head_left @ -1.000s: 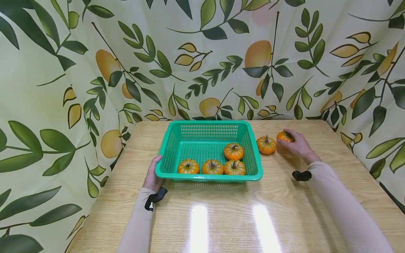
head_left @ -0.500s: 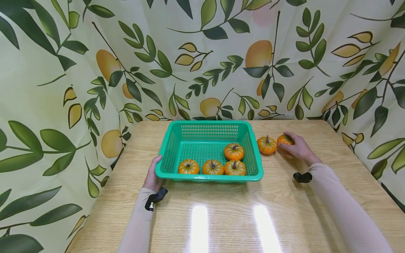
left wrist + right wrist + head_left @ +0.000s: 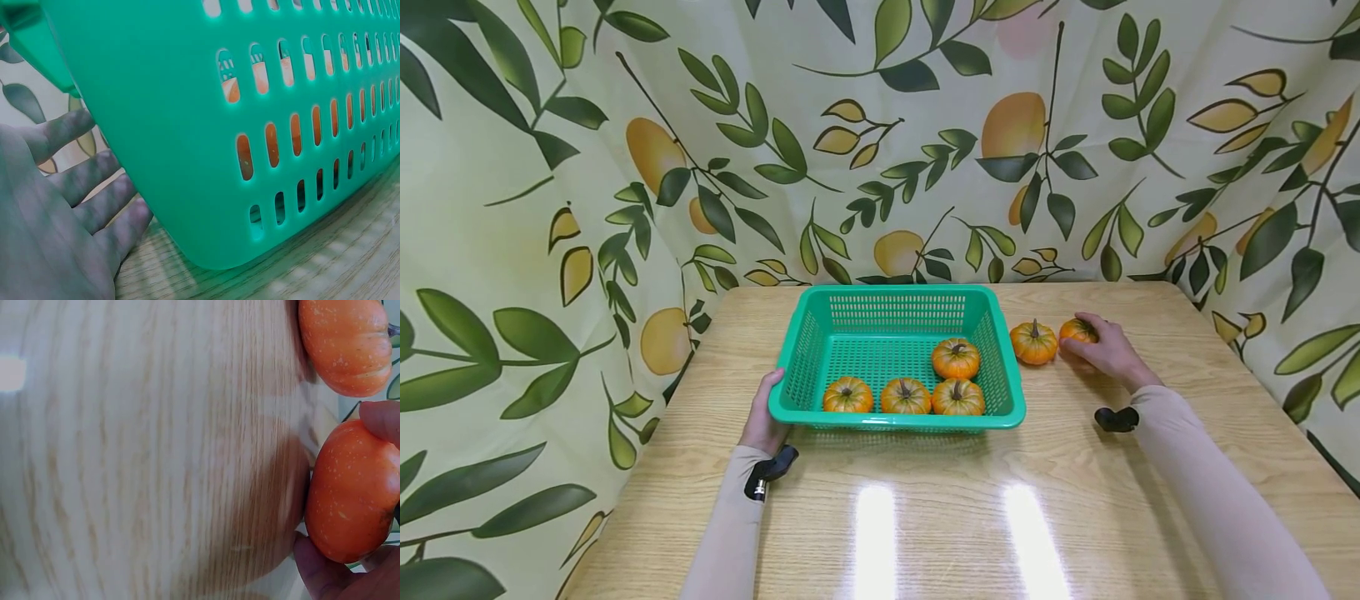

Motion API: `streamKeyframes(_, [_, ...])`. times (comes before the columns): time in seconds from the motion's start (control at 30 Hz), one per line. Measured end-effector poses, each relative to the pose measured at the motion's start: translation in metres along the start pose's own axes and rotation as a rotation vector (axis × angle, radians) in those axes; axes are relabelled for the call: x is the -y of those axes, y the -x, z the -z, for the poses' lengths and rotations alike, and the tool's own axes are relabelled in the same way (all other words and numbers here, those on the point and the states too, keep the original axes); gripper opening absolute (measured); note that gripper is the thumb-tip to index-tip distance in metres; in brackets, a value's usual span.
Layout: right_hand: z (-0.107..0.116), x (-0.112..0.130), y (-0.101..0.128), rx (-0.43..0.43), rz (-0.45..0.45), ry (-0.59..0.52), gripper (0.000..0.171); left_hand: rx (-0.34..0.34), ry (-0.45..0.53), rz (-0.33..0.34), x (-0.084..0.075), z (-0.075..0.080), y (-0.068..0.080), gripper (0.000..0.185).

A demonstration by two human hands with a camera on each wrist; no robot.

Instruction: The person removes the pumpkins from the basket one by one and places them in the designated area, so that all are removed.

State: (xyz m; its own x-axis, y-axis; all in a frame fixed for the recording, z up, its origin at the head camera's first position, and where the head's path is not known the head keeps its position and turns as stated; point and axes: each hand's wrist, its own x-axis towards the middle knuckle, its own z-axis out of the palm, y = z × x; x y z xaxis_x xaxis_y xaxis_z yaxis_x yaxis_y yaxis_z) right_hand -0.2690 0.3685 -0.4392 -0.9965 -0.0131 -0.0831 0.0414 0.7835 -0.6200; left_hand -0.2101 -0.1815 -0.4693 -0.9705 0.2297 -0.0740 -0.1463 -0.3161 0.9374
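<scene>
My right hand (image 3: 1111,348) grips a small orange pumpkin (image 3: 1077,331) at the back right of the table. In the right wrist view, thumb and fingers sit on opposite sides of this pumpkin (image 3: 352,490), close over the wood. Just to its left stands another small pumpkin (image 3: 1033,342), upright, stem up. A green plastic basket (image 3: 895,422) with slotted walls holds several more pumpkins (image 3: 956,358), three of them in a row along its front wall. Against the basket's left side rests my left hand (image 3: 763,417); the left wrist view shows its fingers (image 3: 103,203) extended along the outer wall.
The light wood table (image 3: 820,517) has two bright reflections toward the front. A leaf-and-fruit patterned cloth (image 3: 880,125) hangs behind the table and along both sides. The second loose pumpkin lies between the basket's right wall and my right hand.
My right hand, with the pumpkin in its grasp, has shifted slightly down and to the right. The left hand, the basket and the other pumpkins keep their places.
</scene>
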Motion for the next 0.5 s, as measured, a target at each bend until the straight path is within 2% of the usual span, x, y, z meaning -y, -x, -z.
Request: streamKeyframes(0.5, [-0.003,0.0026,0.0008,-0.019,-0.035,0.055,0.074,0.004,-0.03,-0.008,-0.0006,-0.0007,0.0018,0.062])
